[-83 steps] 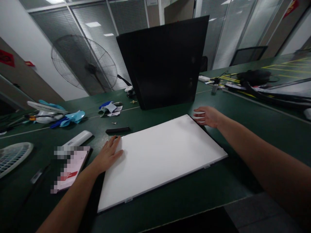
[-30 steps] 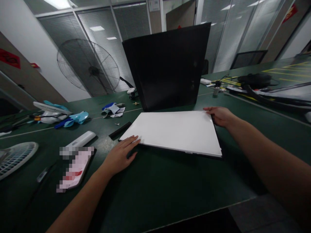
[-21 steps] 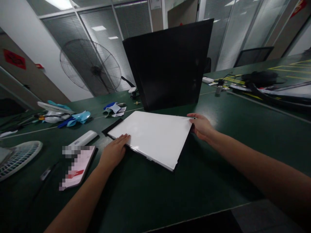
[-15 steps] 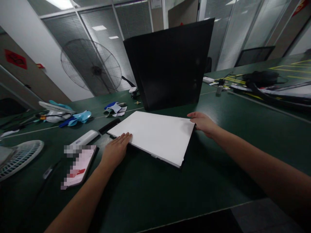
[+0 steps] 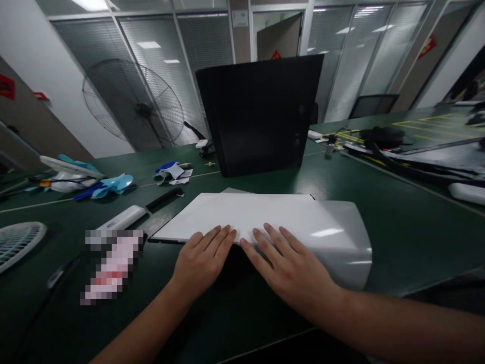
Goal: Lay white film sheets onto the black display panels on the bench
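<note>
A flat white panel [image 5: 242, 215] lies on the green table [image 5: 397, 222] in front of me. A glossy white sheet [image 5: 337, 237] lies on it, and its right part bows up off the panel. My left hand [image 5: 202, 258] rests flat with its fingertips on the panel's near edge. Beside it, my right hand [image 5: 288, 265] lies flat, fingers spread, on the same near edge by the sheet. Neither hand holds anything. A large black panel [image 5: 261, 114] stands upright behind the white one.
A white bar-shaped device [image 5: 121, 218] and a blurred pink-white card [image 5: 109, 265] lie at the left. A black strip [image 5: 164, 198] lies near the panel's left corner. Blue and white scraps [image 5: 172, 171], a standing fan [image 5: 132, 103], a fan grille [image 5: 17, 242] and cables [image 5: 382, 136] surround the area.
The white panel was turned on the table and now lies closer to me. Both hands moved from its side corners to its near edge. A glossy sheet now bows up at the right.
</note>
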{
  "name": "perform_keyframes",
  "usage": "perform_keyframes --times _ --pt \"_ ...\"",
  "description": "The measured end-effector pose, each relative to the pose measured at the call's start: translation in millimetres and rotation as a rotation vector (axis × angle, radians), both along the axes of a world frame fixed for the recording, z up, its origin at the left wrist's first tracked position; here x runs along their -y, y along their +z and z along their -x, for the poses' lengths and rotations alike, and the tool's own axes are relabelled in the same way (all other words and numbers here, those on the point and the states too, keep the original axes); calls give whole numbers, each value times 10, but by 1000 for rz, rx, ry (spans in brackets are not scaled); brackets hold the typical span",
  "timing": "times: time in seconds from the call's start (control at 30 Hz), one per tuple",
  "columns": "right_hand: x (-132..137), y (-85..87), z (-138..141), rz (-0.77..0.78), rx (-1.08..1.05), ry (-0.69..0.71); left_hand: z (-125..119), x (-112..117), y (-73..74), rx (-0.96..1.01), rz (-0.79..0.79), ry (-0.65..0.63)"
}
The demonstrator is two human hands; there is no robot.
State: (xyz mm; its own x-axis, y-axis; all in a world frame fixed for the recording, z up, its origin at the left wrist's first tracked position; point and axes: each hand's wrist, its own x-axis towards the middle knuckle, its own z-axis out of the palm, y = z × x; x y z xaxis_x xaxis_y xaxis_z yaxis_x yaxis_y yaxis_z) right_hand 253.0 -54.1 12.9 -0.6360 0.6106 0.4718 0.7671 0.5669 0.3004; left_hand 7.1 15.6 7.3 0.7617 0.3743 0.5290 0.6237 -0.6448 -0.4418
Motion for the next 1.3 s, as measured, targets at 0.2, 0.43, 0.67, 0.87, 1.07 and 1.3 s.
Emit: perform_keyframes --times 0.2,0.43,0.67,0.87,1.07,1.3 --pt "-89 141 -371 57 155 33 33 13 33 62 -17 -177" --pt "-223 131 -506 150 230 134 44 30 -47 56 -75 -266" --pt "-159 117 -476 52 312 32 30 68 48 67 -71 -243" --pt "-149 19 -495 38 316 35 197 28 88 58 69 -88" --pt "-150 -15 -501 53 315 51 211 14 68 56 164 27" --pt "-73 -8 -566 78 289 42 208 20 274 129 487 289"
